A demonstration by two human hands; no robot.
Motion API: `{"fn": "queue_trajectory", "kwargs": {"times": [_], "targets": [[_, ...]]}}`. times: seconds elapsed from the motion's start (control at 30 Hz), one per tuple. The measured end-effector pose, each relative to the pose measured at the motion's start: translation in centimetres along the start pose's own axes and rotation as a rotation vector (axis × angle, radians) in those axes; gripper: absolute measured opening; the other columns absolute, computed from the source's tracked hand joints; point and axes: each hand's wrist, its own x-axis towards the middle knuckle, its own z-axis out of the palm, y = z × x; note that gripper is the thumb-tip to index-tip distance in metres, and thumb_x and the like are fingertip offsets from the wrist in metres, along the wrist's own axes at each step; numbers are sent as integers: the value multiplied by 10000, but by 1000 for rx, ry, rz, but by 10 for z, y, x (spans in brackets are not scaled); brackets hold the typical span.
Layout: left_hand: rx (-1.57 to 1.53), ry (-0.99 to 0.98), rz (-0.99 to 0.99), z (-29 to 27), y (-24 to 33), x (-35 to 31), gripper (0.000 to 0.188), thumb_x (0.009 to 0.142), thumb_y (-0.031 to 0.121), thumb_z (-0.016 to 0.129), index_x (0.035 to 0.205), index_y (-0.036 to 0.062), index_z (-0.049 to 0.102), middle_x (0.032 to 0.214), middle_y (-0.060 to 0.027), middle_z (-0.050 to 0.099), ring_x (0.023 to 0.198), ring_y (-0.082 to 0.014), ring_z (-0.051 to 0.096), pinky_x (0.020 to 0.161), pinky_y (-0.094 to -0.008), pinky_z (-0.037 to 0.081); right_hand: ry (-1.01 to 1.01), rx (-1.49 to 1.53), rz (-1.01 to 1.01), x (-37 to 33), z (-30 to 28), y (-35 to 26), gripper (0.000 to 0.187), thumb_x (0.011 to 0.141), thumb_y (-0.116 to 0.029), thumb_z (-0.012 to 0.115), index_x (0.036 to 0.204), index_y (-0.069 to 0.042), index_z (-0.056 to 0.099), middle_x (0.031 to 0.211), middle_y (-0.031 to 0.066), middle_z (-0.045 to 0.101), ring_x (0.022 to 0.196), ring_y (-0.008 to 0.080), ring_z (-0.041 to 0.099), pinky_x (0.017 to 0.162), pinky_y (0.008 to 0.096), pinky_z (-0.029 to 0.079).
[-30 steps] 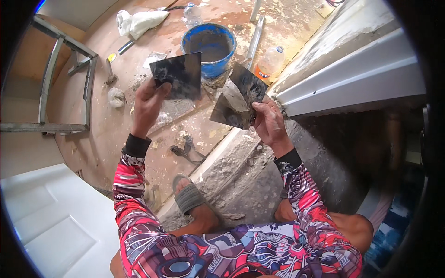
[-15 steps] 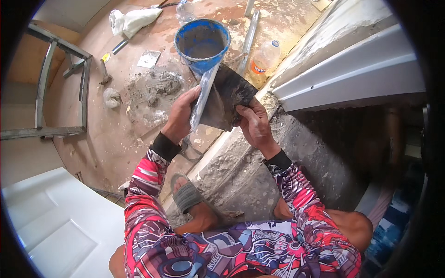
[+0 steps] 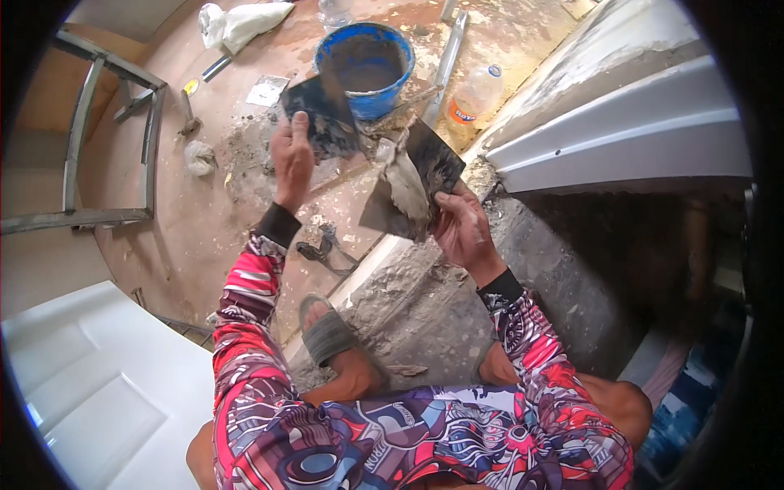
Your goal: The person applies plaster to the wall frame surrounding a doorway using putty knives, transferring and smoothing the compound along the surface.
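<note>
My left hand (image 3: 291, 159) grips a dark metal scraper blade (image 3: 320, 114), held up in front of the blue bucket (image 3: 365, 67). My right hand (image 3: 462, 230) holds a second dark metal blade (image 3: 425, 167) tilted, with a ridge of grey wet mortar (image 3: 402, 186) lying along it. The two blades are apart, a small gap between them. A rough concrete step (image 3: 425, 302) lies below my hands, and my sandalled foot (image 3: 329, 336) rests beside it.
A plastic bottle with orange liquid (image 3: 474, 96) lies right of the bucket. A metal frame (image 3: 106, 147) stands at the left, a white cloth (image 3: 241, 20) at the top, a white door panel (image 3: 98, 384) at lower left, a grey-white ledge (image 3: 629, 122) at right.
The blades were pressed together half a second ago. Now my left hand has drawn its blade away to the left, leaving mortar heaped on the right-hand blade.
</note>
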Motion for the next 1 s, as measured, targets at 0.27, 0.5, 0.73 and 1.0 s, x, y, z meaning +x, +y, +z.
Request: {"fn": "queue_trajectory", "kwargs": {"times": [0.27, 0.5, 0.73, 1.0], "targets": [[-26, -364, 85, -2, 108, 10, 181, 932, 89, 632, 1081, 16, 562, 923, -88, 695, 669, -117, 622, 587, -280, 491, -9, -206, -98, 18, -22, -31, 316, 924, -53, 497, 1235, -11, 534, 1128, 72, 641, 964, 145, 659, 808, 295, 577], [726, -730, 834, 0, 223, -9, 188, 807, -22, 626, 965, 2, 528, 762, -171, 529, 668, -356, 548, 587, -417, 455, -46, -152, -245, 19, 5, -37, 361, 934, -52, 478, 1290, 8, 480, 1173, 87, 616, 1030, 159, 632, 845, 321, 568], [823, -845, 989, 21, 254, -26, 273, 745, -62, 651, 994, 1, 557, 835, -144, 571, 701, -335, 564, 619, -408, 469, -24, -1, -304, -1, 20, -50, 295, 935, 1, 458, 1218, -28, 537, 1135, 67, 636, 983, 121, 638, 841, 288, 549], [853, -784, 1209, 53, 246, -29, 380, 659, -38, 692, 1015, -6, 561, 836, -137, 566, 674, -288, 564, 514, -377, 450, 31, -166, -394, -17, -5, -66, 336, 946, -8, 485, 1281, -10, 512, 1087, 45, 633, 953, 101, 614, 843, 266, 532]]}}
